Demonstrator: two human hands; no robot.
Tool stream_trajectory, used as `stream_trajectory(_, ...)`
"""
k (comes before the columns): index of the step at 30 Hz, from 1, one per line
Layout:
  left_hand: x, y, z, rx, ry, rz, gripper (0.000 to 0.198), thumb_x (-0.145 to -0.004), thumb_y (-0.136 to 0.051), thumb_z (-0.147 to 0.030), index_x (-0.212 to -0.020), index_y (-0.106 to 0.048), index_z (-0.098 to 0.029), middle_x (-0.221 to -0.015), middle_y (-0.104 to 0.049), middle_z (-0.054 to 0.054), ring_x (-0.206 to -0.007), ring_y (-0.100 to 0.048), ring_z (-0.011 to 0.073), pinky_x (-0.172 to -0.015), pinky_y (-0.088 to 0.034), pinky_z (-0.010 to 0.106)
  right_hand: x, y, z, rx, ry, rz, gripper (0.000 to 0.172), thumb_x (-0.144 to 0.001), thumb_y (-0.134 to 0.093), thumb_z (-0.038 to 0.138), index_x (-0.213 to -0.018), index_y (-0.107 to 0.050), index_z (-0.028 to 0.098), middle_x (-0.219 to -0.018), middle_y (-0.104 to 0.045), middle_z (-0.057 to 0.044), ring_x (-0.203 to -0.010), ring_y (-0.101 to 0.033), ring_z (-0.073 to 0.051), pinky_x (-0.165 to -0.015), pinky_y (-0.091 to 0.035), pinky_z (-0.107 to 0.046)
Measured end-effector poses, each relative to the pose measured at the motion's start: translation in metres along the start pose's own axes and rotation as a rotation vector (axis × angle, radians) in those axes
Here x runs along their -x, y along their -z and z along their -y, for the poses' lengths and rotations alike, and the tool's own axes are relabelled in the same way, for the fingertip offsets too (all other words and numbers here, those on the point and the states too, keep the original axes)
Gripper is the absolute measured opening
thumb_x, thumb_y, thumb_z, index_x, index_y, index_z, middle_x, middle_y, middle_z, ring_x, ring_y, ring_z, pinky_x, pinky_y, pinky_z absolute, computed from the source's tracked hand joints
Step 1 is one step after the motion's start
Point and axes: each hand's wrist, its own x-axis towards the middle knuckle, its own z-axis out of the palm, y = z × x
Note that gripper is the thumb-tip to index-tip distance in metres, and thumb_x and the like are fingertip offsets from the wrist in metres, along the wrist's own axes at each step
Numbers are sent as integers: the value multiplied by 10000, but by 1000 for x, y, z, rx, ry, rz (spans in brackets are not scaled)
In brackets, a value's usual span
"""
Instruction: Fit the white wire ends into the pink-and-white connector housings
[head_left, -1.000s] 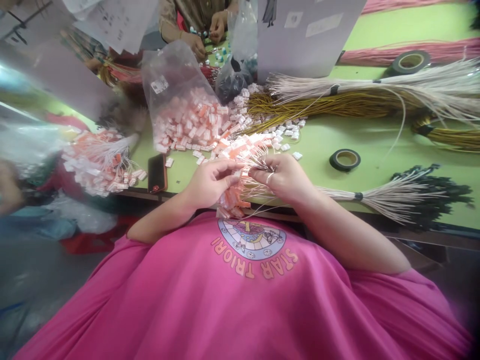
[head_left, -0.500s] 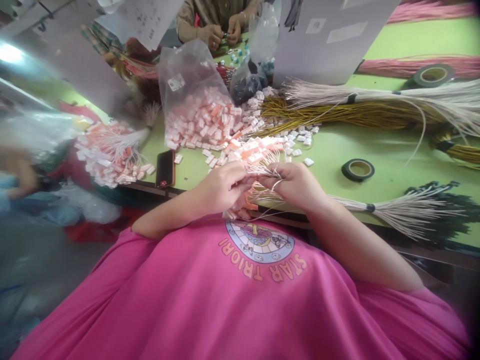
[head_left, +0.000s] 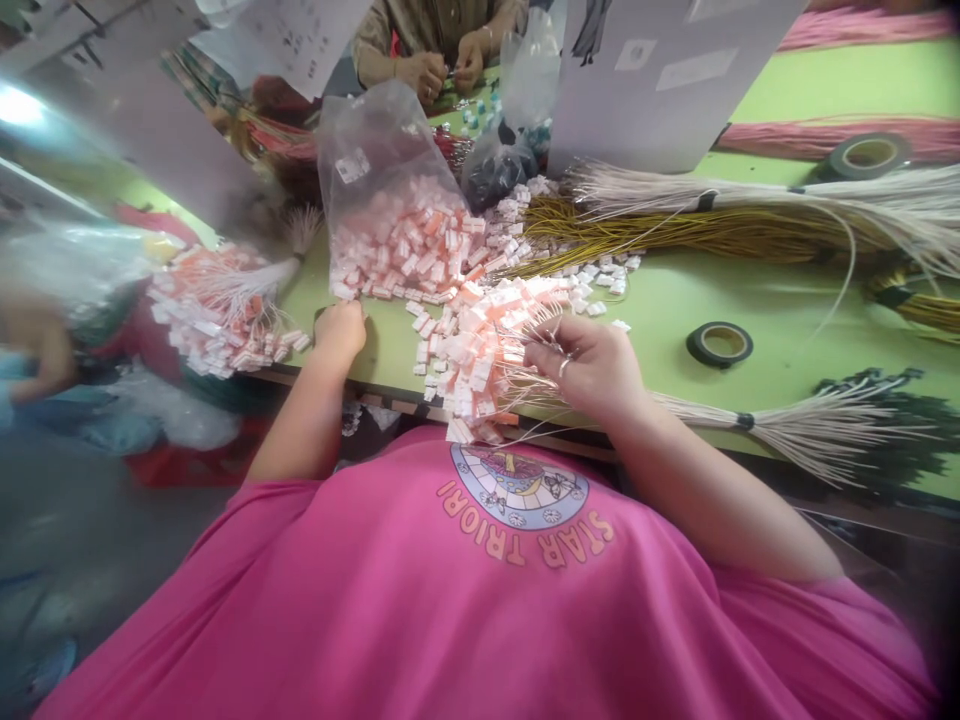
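My right hand [head_left: 592, 365] pinches a bundle of thin white wires [head_left: 536, 375] near the table's front edge, and a ring shows on one finger. White and orange connectors [head_left: 480, 350] sit at the wires' left ends in a heap. Off to the left, my left hand [head_left: 341, 330] is closed, with its fingers curled away from me. It lies over the place where a dark phone was, and the phone is now mostly hidden. What those fingers hold, if anything, cannot be seen.
A clear bag [head_left: 390, 210] of connectors stands behind. White wires [head_left: 712, 185] and yellow wires [head_left: 675, 228] lie at the right, near a black tape roll [head_left: 720, 344] and a bundle with black ends [head_left: 787, 425]. Another wire bunch [head_left: 225, 310] is left. A co-worker's hands [head_left: 442, 75] are across.
My left hand has left the wires and moved left, over the phone and the loose connector beside it. My right hand stays with the bundle, its fingers slightly shifted.
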Motion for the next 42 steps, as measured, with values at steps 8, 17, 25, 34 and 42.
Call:
stream_trajectory(8, 17, 3, -107, 325, 128, 150, 243, -854, -513, -223, -1055, -645, -194, -595, -611, -3, -561, -583, 144, -607, -501, 291, 1, 3, 4, -127, -25, 39, 81, -681, -559, 179, -601, -547, 187, -544, -493, 34, -532, -433, -98, -526, -340, -259)
stream_trajectory(17, 49, -8, -203, 861, 58, 439, 93, -831, -617, -214, -910, -650, -178, -1005, -668, 52, -563, -555, 56, -500, -475, 189, 4, 5, 6, -123, -6, 50, 113, -711, -631, 264, -651, -637, 169, -584, -575, 15, -539, -460, -95, -525, -360, -254)
stream_trajectory(25, 48, -23, -199, 910, 223, 505, 270, -767, -706, -198, -1013, -613, -138, -718, -652, 10, -625, -657, 111, -581, -550, 199, 7, 3, 7, -11, 88, -33, 159, -713, -606, 233, -571, -590, 163, -509, -518, 31, -483, -399, -69, -474, -333, -227)
stream_trajectory(34, 48, -22, -206, 823, 256, 451, 250, -765, -691, -179, -1006, -660, -122, -853, -694, 44, -688, -687, 123, -663, -579, 222, 7, 1, 8, 17, 174, -56, 157, -699, -580, 179, -543, -578, 159, -497, -511, 33, -488, -413, -63, -462, -328, -208)
stream_trajectory(42, 50, -19, -209, 741, 215, 419, 277, -771, -693, -228, -1021, -678, -109, -909, -716, 70, -699, -692, 137, -688, -597, 253, 8, 0, 5, 81, 196, -75, 151, -694, -547, 177, -549, -586, 157, -495, -527, 24, -489, -432, -69, -476, -338, -213)
